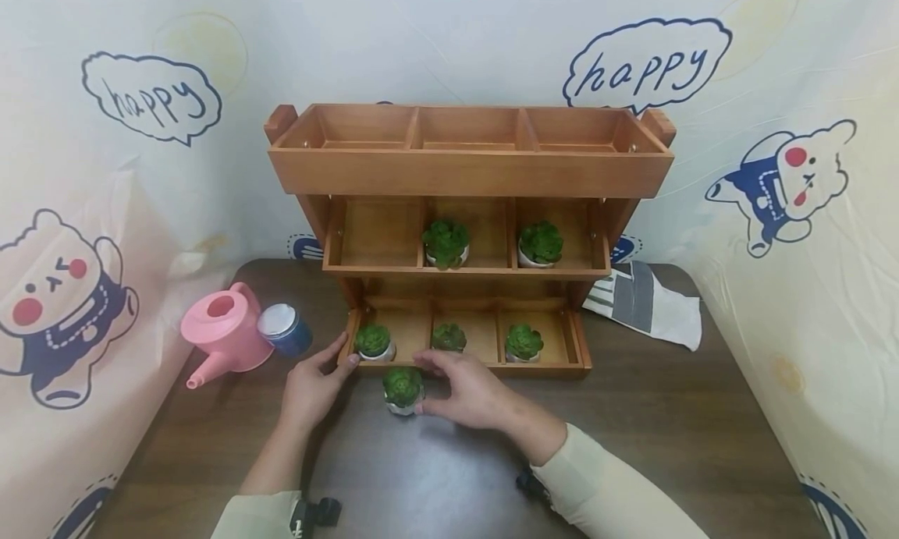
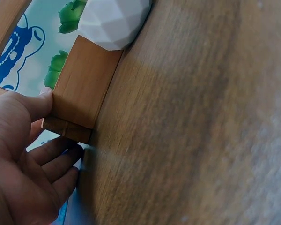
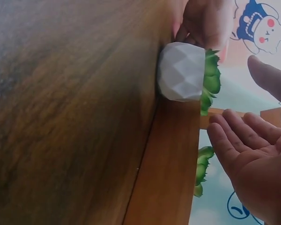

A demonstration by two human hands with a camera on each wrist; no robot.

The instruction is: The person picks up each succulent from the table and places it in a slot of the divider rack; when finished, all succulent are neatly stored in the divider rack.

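A wooden three-tier plant shelf stands on the table. At the front left corner of its lowest tier, my left hand holds the edge between thumb and index finger; in the left wrist view, the other fingers of that hand hang below the corner. A potted succulent in a white faceted pot stands on the table before that tier. Beside it is my right hand, fingers extended and thumb apart; the right wrist view shows this hand with a gap to the pot.
Several more succulents sit in the shelf: a left one, a partly hidden middle one, a right one, and two above. A pink watering can and blue jar stand left; gloves lie right.
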